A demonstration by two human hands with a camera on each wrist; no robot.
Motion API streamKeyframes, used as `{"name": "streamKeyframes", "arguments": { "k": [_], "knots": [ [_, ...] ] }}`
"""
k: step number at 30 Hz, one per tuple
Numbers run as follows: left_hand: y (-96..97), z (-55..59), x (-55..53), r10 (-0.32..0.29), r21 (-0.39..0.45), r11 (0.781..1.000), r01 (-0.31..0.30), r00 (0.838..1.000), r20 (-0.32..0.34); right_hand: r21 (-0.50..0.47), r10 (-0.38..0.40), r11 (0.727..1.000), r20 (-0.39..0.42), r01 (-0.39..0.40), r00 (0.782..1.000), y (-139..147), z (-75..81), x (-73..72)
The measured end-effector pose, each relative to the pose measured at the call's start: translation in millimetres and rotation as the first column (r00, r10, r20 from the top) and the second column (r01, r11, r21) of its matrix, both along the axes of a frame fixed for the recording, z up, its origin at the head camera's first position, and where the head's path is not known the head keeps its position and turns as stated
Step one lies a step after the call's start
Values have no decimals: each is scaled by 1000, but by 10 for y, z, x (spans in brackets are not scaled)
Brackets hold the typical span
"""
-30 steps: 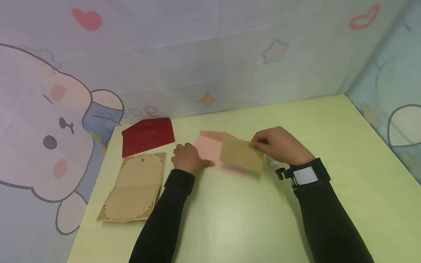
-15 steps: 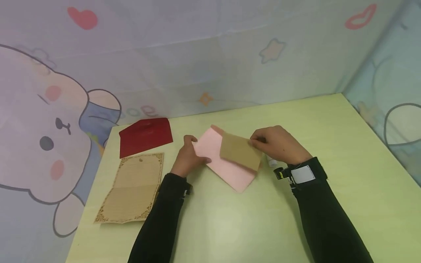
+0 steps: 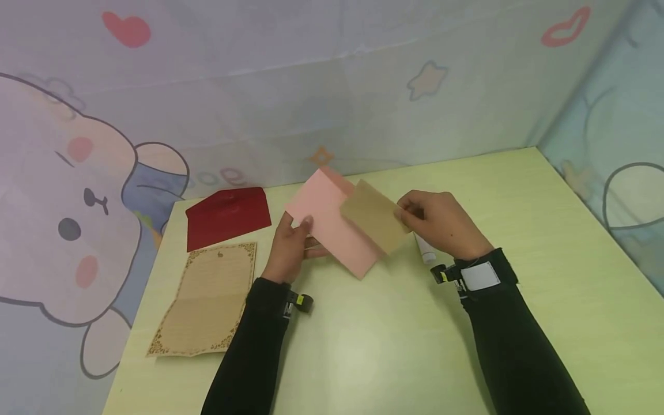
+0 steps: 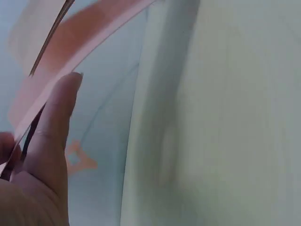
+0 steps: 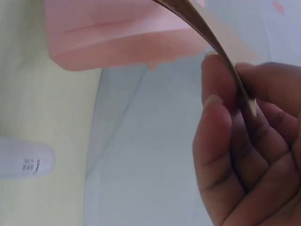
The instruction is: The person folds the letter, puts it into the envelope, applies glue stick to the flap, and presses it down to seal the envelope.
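Note:
My left hand (image 3: pixel 288 248) holds a pink envelope (image 3: pixel 329 225) by its left end, thumb on the near face and fingers behind. The envelope is raised and tilted above the table, its flap (image 5: pixel 127 52) unfolded in the right wrist view. Pinched between the thumb and fingers of my right hand (image 3: pixel 443 225) is a folded tan sheet of paper (image 3: pixel 374 218). In the head view this sheet overlaps the envelope's right part; its edge (image 5: pixel 204 28) shows in the right wrist view. Whether sheet and envelope touch I cannot tell.
A red envelope (image 3: pixel 228 218) lies at the table's back left. Nearer me is an unfolded tan letter sheet (image 3: pixel 207 300) with an ornate border. A white cylindrical tube (image 3: pixel 426 251) lies beside my right hand, partly hidden. A printed cloth (image 3: pixel 249 104) hangs behind the table.
My left hand has gripped the pink envelope and lifted it off the table, tilting it up. The folded sheet has tilted in my right hand, which has barely moved.

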State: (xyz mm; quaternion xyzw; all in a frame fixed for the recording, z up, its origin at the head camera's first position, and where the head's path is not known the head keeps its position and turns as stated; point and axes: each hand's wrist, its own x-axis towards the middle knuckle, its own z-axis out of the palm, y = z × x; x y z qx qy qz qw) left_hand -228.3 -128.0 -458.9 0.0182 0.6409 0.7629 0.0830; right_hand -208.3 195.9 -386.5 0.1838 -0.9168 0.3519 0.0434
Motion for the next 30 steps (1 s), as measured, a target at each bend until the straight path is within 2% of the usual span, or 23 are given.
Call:
{"name": "streamKeyframes", "arguments": {
  "k": [4, 9, 12, 15, 18, 23, 30],
  "knots": [
    [36, 20, 20, -16, 14, 1000, 16, 999, -37, -58, -16, 998, -44, 14, 999, -63, -19, 19],
    [85, 33, 20, 40, 54, 998, -39, 999, -18, -71, -60, 996, -93, 53, 994, -179, -47, 22],
    [105, 49, 15, 77, 38, 996, -77, 997, -9, -80, -91, 994, -135, 81, 987, -234, -49, 24],
    [113, 69, 12, 88, -12, 996, -89, 996, -26, -104, -126, 989, -190, 108, 974, -269, -61, 21],
    [118, 81, 22, 77, -52, 996, -79, 996, -41, -134, -166, 982, -250, 136, 954, -282, -81, 21],
    [117, 96, 49, 27, -70, 997, -30, 999, -46, -178, -219, 970, -326, 168, 920, -299, -87, 26],
    [137, 116, 59, -24, -55, 998, 20, 997, -68, -169, -243, 966, -360, 194, 900, -338, -74, 36]
  ]
}}
